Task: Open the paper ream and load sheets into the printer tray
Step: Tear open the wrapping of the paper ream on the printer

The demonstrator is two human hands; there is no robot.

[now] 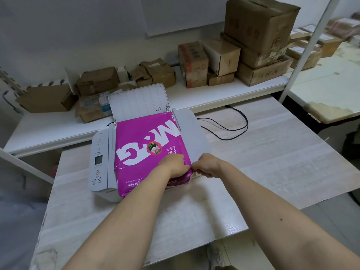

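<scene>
**Opening the ream wrapper**

The paper ream [150, 151] lies on top of the printer [99, 164], which keeps it steady near the open rear tray [136, 102]. My left hand [174, 165] and right hand [206, 165] both pinch the wrapper's near right corner to tear it

Soft, even indoor light with faint shadows; wide-angle bending at the edges, corners slightly blurred.
</scene>
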